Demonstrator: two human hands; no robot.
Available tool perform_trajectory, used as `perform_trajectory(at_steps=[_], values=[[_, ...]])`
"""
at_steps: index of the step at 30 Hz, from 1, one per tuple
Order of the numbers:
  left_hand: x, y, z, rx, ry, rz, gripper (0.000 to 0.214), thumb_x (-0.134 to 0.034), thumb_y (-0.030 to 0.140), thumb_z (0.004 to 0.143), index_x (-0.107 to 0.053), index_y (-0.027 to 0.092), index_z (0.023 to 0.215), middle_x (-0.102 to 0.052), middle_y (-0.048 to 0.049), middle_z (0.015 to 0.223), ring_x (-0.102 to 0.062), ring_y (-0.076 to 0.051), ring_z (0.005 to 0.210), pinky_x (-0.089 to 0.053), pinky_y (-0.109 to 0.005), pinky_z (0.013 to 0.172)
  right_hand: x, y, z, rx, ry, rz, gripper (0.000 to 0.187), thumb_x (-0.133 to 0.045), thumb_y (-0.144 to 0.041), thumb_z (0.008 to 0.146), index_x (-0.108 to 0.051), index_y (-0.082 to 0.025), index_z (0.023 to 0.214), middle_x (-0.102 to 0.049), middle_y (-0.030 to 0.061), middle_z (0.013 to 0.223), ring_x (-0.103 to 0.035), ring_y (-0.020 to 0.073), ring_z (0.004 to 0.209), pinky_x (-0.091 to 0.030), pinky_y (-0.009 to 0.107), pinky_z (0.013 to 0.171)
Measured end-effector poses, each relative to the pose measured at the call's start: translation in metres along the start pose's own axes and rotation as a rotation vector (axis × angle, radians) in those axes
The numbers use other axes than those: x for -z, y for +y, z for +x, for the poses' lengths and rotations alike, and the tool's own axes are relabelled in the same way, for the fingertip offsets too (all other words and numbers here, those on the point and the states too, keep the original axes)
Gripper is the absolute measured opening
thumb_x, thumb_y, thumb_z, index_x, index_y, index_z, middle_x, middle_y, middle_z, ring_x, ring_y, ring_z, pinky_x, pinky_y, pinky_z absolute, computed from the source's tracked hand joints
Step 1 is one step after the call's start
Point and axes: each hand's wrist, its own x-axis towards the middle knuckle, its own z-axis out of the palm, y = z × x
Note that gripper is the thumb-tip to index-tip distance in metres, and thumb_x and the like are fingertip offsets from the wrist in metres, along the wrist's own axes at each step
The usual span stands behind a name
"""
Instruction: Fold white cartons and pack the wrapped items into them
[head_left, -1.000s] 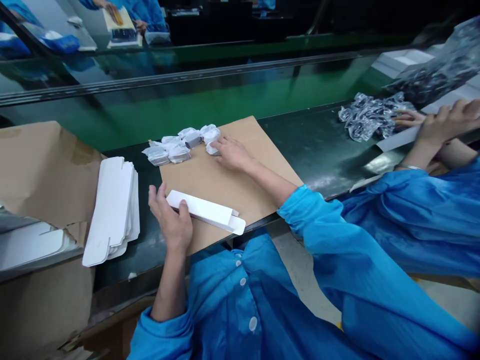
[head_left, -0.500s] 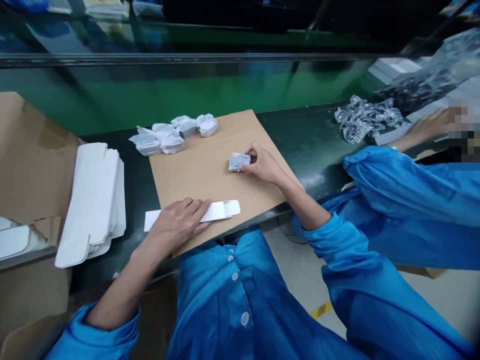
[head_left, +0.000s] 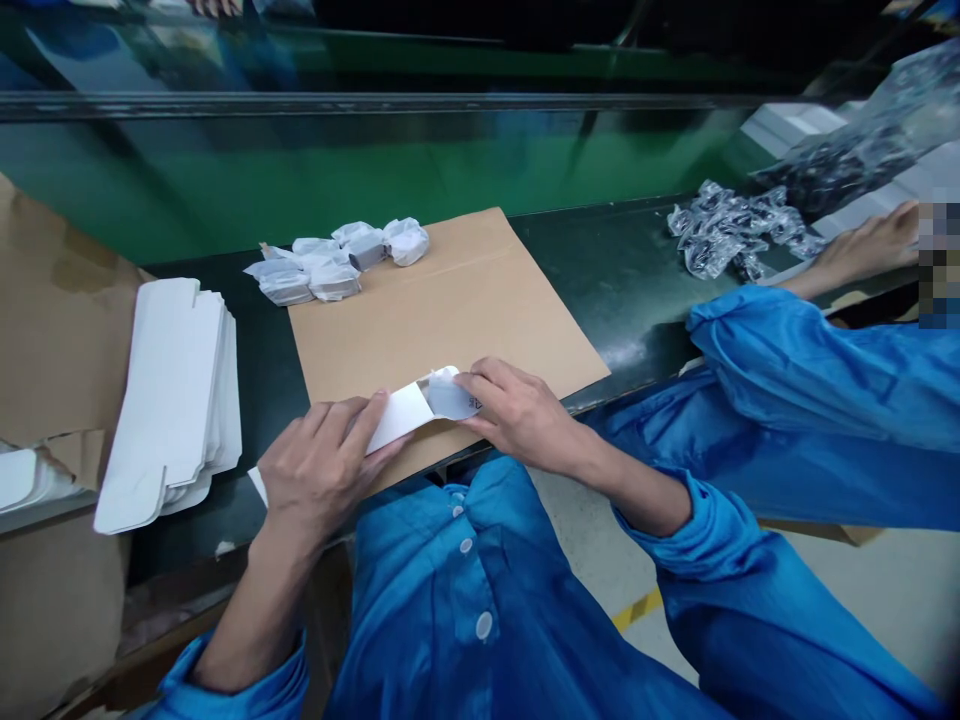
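Presently the left hand (head_left: 319,470) lies palm-down, fingers closed over the carton (head_left: 401,415), pinning it to the cardboard (head_left: 450,300). Just beyond its fingertips the right hand (head_left: 517,412) pinches a wrapped part (head_left: 452,398) at the carton's open mouth. The carton's middle is hidden under the left palm

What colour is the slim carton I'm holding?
The slim cardboard carton is plain white, clearest in head view.

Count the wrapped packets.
6: one packet at the box mouth in the right hand; five in a heap at the far left corner of the cardboard; more may be hidden.
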Motion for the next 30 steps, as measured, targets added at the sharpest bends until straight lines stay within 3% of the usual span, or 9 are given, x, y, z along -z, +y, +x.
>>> perform_trajectory(at_steps=[6,9,13,17,20,22,24,27,30], values=[[0.004,0.009,-0.006,-0.073,-0.055,-0.099,0.050,-0.063,0.042,0.087,-0.053,0.025,0.132,-0.073,-0.0086,0.100,-0.066,-0.024,0.082,-0.042,-0.034,0.064,0.014,0.003,0.010,0.115,-0.217,0.133,0.033,-0.056,-0.010,0.087,-0.059,-0.015,0.119,-0.062,0.0139,0.116,-0.058,0.0238,0.109,-0.050,0.040,0.093],[0.006,0.010,-0.007,-0.078,-0.003,-0.091,0.051,-0.064,0.041,0.086,-0.052,0.023,0.133,-0.073,-0.0086,0.098,-0.066,-0.023,0.078,-0.042,-0.034,0.063,0.016,-0.001,0.014,-0.006,-0.177,0.359,0.035,-0.061,-0.008,0.082,-0.061,-0.016,0.116,-0.065,0.0104,0.114,-0.063,0.0199,0.103,-0.052,0.035,0.092],[0.002,0.009,-0.008,-0.017,0.005,-0.149,0.047,-0.063,0.043,0.087,-0.056,0.025,0.129,-0.073,-0.0078,0.094,-0.065,-0.022,0.077,-0.041,-0.033,0.061,0.003,-0.005,0.016,-0.293,-0.061,0.598,0.014,-0.064,-0.012,0.078,-0.064,-0.017,0.091,-0.068,0.0025,0.089,-0.065,0.0128,0.076,-0.055,0.027,0.074],[-0.007,0.025,-0.003,0.072,0.027,-0.064,0.039,-0.060,0.045,0.088,-0.063,0.023,0.120,-0.073,-0.0092,0.092,-0.065,-0.022,0.076,-0.043,-0.033,0.064,-0.011,-0.014,0.017,-0.298,-0.176,0.944,0.020,-0.059,-0.015,0.082,-0.065,-0.017,0.101,-0.070,0.0047,0.099,-0.067,0.0148,0.092,-0.055,0.030,0.085],[-0.011,0.044,0.013,0.166,0.031,-0.079,0.038,-0.057,0.046,0.090,-0.065,0.021,0.117,-0.073,-0.0097,0.095,-0.065,-0.023,0.081,-0.043,-0.035,0.066,-0.018,-0.013,0.022,-0.356,-0.019,0.895,0.020,-0.067,-0.024,0.080,-0.065,-0.017,0.100,-0.071,0.0054,0.100,-0.067,0.0167,0.093,-0.055,0.033,0.086],[-0.010,0.044,0.022,0.206,0.018,-0.180,0.041,-0.054,0.047,0.091,-0.063,0.022,0.123,-0.072,-0.0094,0.104,-0.065,-0.023,0.090,-0.046,-0.035,0.074,-0.013,0.004,0.027,-0.420,0.104,0.770,0.016,-0.071,-0.030,0.078,-0.066,-0.017,0.087,-0.070,0.0041,0.087,-0.066,0.0167,0.082,-0.055,0.033,0.077],[-0.001,0.028,0.021,0.305,0.008,-0.199,0.050,-0.054,0.050,0.091,-0.055,0.024,0.133,-0.067,-0.0104,0.122,-0.062,-0.027,0.108,-0.046,-0.039,0.088,0.007,0.043,0.030,-0.411,0.085,0.660,0.021,-0.073,-0.039,0.076,-0.067,-0.018,0.078,-0.069,0.0039,0.080,-0.065,0.0165,0.076,-0.053,0.032,0.071],[0.022,-0.020,-0.004,0.590,-0.010,0.034,0.063,-0.054,0.050,0.089,-0.046,0.016,0.141,-0.052,-0.0194,0.141,-0.047,-0.037,0.131,-0.036,-0.053,0.105,0.063,0.128,0.025,-0.396,0.084,0.405,0.032,-0.071,-0.056,0.074,-0.072,-0.024,0.074,-0.070,0.0049,0.077,-0.064,0.0154,0.071,-0.048,0.033,0.065],[0.033,-0.061,-0.036,0.712,-0.181,0.189,0.050,-0.046,0.039,0.093,-0.057,0.004,0.127,-0.060,-0.0280,0.127,-0.052,-0.042,0.124,-0.037,-0.058,0.102,0.115,0.195,0.019,-0.453,0.191,0.047,0.042,-0.062,-0.072,0.072,-0.071,-0.032,0.066,-0.067,0.0054,0.064,-0.061,0.0172,0.061,-0.043,0.039,0.057]])
